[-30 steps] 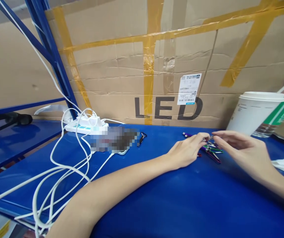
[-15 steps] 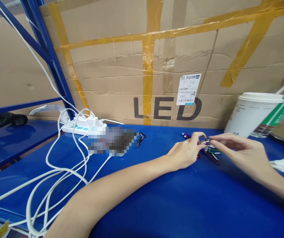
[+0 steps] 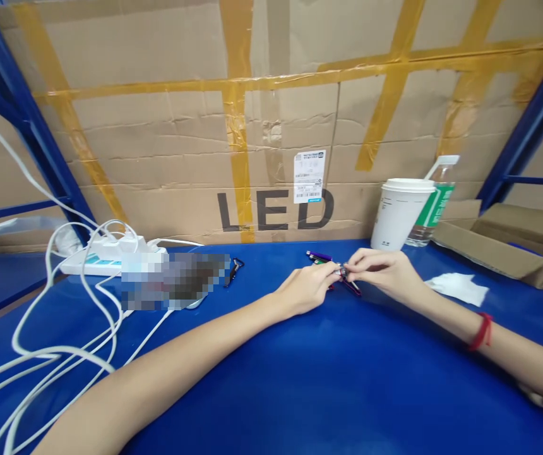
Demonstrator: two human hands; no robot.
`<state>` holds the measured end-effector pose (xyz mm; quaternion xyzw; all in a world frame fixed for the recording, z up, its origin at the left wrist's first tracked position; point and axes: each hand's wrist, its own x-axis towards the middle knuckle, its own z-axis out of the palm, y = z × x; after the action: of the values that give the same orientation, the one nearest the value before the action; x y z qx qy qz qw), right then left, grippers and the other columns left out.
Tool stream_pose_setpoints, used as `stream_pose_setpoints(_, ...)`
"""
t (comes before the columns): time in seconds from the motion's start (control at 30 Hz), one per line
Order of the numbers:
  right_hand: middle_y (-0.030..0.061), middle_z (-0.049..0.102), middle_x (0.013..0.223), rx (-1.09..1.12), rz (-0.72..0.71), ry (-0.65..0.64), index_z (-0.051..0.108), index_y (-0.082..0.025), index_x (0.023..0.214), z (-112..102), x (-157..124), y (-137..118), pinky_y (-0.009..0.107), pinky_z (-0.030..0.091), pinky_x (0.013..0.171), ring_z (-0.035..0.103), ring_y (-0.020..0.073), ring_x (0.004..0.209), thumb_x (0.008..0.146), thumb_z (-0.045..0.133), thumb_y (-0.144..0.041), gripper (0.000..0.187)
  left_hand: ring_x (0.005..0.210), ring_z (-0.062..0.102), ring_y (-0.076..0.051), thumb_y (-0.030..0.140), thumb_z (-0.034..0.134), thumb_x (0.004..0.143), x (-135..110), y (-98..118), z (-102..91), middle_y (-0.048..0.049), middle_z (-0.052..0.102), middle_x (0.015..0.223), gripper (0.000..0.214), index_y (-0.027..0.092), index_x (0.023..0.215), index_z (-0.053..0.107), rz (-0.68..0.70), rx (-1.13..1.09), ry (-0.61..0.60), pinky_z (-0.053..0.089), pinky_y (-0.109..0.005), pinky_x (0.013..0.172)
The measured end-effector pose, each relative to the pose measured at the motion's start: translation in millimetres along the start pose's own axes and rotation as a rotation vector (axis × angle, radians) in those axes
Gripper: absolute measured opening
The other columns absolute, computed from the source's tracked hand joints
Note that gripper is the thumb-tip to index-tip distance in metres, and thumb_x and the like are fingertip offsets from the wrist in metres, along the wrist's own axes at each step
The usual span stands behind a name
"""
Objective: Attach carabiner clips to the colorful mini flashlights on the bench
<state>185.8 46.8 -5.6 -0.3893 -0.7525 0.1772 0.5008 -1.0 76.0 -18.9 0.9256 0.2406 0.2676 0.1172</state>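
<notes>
My left hand (image 3: 310,287) rests low over the blue table, its fingers pinched on a small shiny metallic piece (image 3: 343,272). From the other side my right hand (image 3: 382,272) pinches the same piece between thumb and fingertips. The piece is too small and too covered to name. Around and under the fingertips lie several thin, coloured, pen-like sticks; a purple one (image 3: 317,255) points to the back left, and a dark reddish one (image 3: 352,288) sticks out below the right fingers. My left hand hides part of this pile.
A white paper cup (image 3: 397,215) and a green-labelled bottle (image 3: 435,205) stand behind my right hand. Crumpled tissue (image 3: 458,287) and an open cardboard box (image 3: 513,243) are at right. Left are a power strip (image 3: 91,262), white cables (image 3: 105,309), a pixelated patch and a small black clip-like object (image 3: 234,272).
The view has swung right, so everything sits further left and the box and a red wristband now show. My fingertips have come closer together around the small metallic piece.
</notes>
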Motion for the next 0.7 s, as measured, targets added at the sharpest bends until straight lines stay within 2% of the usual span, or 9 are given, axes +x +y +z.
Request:
stream_pose_setpoints(0.23, 0.003, 0.058, 0.06, -0.037, -0.07, -0.04, 0.07, -0.02, 0.055, 0.0, -2.0, -3.7, 0.026, 0.045, 0.05, 0.053, 0.0121, 0.055, 0.06, 0.072, -0.047, 0.028, 0.097, 0.06, -0.019, 0.025, 0.029, 0.092, -1.3, 1.5, 0.1, -0.0072, 0.063, 0.108, 0.027, 0.018, 0.107, 0.05, 0.101, 0.091, 0.004, 0.048, -0.029, 0.079)
stream_pose_setpoints(0.4, 0.0024, 0.054, 0.062, -0.073, -0.056, -0.042, 0.066, -0.019, 0.049, 1.3, -4.1, -5.7, 0.024, 0.04, 0.047, 0.05, 0.0111, 0.055, 0.058, 0.073, -0.048, 0.032, 0.094, 0.061, -0.018, 0.022, 0.032, 0.091, -2.1, 2.9, 0.1, -0.0076, 0.064, 0.103, 0.024, 0.017, 0.103, 0.052, 0.133, 0.241, -0.001, 0.049, -0.029, 0.078)
stream_pose_setpoints(0.7, 0.0021, 0.054, 0.061, -0.031, 0.036, 0.039, 0.062, -0.018, 0.049, 6.8, -4.0, -2.0, 0.023, 0.04, 0.046, 0.05, 0.0105, 0.053, 0.055, 0.072, -0.053, 0.037, 0.093, 0.06, -0.016, 0.02, 0.031, 0.091, -0.7, 0.3, 3.4, -0.0067, 0.064, 0.101, 0.023, 0.015, 0.102, 0.051, 0.183, 0.308, 0.133, 0.049, -0.028, 0.079)
